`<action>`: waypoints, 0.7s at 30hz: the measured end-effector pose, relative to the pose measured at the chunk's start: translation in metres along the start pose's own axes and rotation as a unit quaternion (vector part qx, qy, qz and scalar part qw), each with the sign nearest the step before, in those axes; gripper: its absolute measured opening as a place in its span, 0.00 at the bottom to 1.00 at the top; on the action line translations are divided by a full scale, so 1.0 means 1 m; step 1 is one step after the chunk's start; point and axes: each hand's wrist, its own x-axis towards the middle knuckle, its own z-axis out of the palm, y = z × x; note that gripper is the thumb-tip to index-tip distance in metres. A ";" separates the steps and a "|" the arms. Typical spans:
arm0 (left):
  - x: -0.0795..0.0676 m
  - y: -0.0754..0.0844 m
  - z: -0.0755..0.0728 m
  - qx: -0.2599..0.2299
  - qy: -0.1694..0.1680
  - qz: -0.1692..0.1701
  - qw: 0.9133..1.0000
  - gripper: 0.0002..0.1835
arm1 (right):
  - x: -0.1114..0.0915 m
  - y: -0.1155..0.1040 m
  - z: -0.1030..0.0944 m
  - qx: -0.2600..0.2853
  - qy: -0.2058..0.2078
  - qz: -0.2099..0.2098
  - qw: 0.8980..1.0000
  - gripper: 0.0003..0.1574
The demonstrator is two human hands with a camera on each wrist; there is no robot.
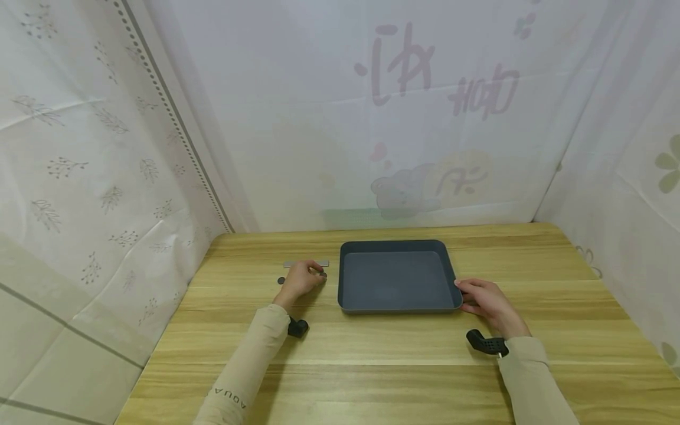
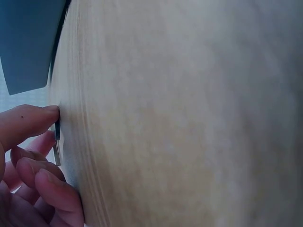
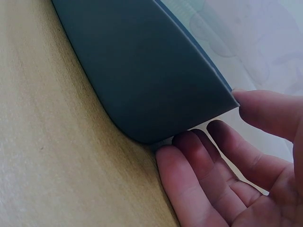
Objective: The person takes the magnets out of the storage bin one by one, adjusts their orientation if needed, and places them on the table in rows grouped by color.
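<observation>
A shallow dark grey rectangular tray (image 1: 398,306) rests on the wooden table. To its left, my left hand (image 1: 303,277) pinches a small dark round disc (image 1: 323,274) between thumb and fingertips, close to the tabletop. The disc appears only as a thin dark edge (image 2: 57,127) in the left wrist view, beside the thumb (image 2: 28,124). A second dark disc (image 1: 281,281) lies left of that hand, and a narrow grey strip (image 1: 321,263) lies just behind it. At the tray's right side, my right hand (image 1: 491,304) holds the edge, thumb (image 3: 270,111) at the rim and fingers (image 3: 189,175) low by the outer wall.
The wooden table (image 1: 404,378) is bounded by a white printed curtain (image 1: 276,136) at the back and patterned curtains on both sides. A black wrist mount (image 1: 298,327) is on the left wrist, another (image 1: 486,343) on the right.
</observation>
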 end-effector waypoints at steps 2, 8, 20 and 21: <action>0.000 0.000 0.000 -0.002 -0.001 0.000 1.000 0.13 | 0.000 0.000 0.000 0.000 0.001 0.000 1.000 0.43; -0.001 0.001 0.000 -0.003 0.000 0.001 1.000 0.12 | 0.000 0.000 0.000 0.002 0.001 0.002 1.000 0.42; -0.002 0.002 -0.001 -0.003 0.000 -0.004 1.000 0.12 | -0.003 -0.001 0.001 0.002 0.001 0.002 1.000 0.44; -0.002 0.002 -0.001 -0.004 0.000 -0.004 1.000 0.12 | -0.003 -0.001 0.001 0.002 0.002 0.002 1.000 0.44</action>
